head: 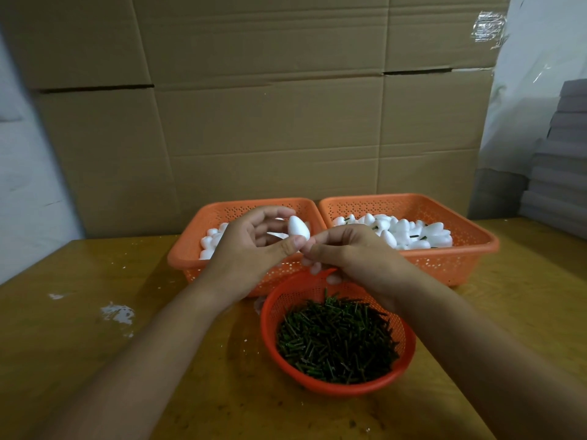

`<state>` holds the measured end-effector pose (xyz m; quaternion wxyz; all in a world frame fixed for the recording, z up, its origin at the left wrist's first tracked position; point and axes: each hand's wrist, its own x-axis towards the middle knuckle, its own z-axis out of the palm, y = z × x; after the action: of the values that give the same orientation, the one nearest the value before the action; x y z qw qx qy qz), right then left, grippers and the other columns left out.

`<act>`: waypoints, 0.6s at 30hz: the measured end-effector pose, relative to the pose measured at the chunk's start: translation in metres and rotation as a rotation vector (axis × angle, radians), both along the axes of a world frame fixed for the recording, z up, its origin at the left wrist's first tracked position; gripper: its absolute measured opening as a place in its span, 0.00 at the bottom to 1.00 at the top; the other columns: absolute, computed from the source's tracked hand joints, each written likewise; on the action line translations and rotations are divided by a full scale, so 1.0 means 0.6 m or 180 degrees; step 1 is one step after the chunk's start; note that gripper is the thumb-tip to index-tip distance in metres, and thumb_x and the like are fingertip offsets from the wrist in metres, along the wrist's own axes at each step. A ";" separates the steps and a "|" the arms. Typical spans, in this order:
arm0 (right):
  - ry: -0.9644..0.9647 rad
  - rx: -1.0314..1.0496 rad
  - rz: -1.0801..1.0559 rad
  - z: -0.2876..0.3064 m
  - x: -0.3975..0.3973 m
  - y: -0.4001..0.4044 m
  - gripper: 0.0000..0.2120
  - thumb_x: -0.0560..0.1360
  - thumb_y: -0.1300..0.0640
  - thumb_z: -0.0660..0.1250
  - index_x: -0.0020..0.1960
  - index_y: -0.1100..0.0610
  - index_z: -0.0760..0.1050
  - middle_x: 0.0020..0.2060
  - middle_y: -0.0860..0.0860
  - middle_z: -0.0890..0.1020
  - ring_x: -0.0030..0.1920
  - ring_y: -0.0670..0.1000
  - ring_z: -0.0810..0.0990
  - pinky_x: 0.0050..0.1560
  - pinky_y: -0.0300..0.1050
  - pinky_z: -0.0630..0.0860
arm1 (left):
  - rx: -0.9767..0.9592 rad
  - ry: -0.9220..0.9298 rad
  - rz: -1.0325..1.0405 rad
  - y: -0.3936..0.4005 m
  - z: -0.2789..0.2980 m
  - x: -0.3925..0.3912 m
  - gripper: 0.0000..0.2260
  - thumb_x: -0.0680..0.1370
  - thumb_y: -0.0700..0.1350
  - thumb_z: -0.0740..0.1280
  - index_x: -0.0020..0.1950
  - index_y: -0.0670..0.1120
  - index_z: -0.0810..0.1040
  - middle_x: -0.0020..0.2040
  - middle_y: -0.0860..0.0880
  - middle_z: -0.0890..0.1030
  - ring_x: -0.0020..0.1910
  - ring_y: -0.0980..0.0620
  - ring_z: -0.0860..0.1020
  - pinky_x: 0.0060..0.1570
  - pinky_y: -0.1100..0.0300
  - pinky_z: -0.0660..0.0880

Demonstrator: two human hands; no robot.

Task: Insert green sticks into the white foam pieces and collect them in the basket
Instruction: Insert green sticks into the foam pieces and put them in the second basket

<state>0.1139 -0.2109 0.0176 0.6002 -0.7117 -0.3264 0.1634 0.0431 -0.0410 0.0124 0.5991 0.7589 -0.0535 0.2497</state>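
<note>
The left hand (254, 246) holds one white foam piece (298, 228) between thumb and fingers, above the left basket (187, 249) at 11 o'clock. The right hand (346, 252) is curled closed at the foam's lower end; a stick inside it I cannot see. The step seems to be insertion. Next, the finished piece should go to the right basket (470, 249) at 1 o'clock, then a new stick from the round basket (406, 354) at 6 o'clock.

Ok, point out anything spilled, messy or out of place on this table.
White crumbs and smears are scattered on the wooden table left of the round basket of green sticks, apparently foam debris. A smaller white fleck lies farther left. The baskets themselves sit upright, with nothing tipped over.
</note>
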 end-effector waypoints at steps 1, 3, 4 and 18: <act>0.0019 -0.0018 -0.0011 0.000 0.000 0.000 0.05 0.78 0.56 0.70 0.45 0.55 0.83 0.37 0.48 0.85 0.36 0.42 0.81 0.32 0.34 0.74 | -0.0002 0.0020 -0.0006 0.000 -0.001 0.000 0.20 0.69 0.48 0.76 0.60 0.49 0.79 0.52 0.49 0.86 0.46 0.54 0.85 0.39 0.66 0.77; 0.0033 -0.0034 -0.0029 -0.001 0.000 0.000 0.05 0.78 0.57 0.70 0.44 0.55 0.83 0.38 0.48 0.86 0.36 0.42 0.81 0.32 0.34 0.74 | 0.0018 0.0045 -0.0011 0.000 -0.002 0.000 0.20 0.69 0.48 0.76 0.60 0.49 0.79 0.52 0.49 0.86 0.46 0.54 0.85 0.39 0.66 0.77; 0.0031 -0.0034 -0.0042 -0.001 -0.001 0.000 0.05 0.78 0.57 0.70 0.44 0.55 0.83 0.38 0.48 0.86 0.36 0.42 0.81 0.32 0.34 0.74 | 0.0040 0.0053 -0.0016 0.000 -0.002 0.000 0.20 0.70 0.48 0.76 0.60 0.48 0.79 0.52 0.50 0.86 0.47 0.54 0.85 0.39 0.66 0.77; -0.0032 0.0039 -0.0132 -0.008 -0.002 0.008 0.06 0.76 0.57 0.72 0.41 0.55 0.83 0.35 0.51 0.84 0.33 0.43 0.79 0.30 0.34 0.74 | 0.0144 -0.0023 0.0031 -0.001 -0.002 0.001 0.17 0.70 0.50 0.75 0.57 0.50 0.81 0.50 0.53 0.86 0.44 0.55 0.85 0.38 0.67 0.77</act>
<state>0.1129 -0.2059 0.0130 0.6061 -0.7155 -0.3155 0.1452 0.0434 -0.0416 0.0114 0.5804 0.7716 -0.0576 0.2540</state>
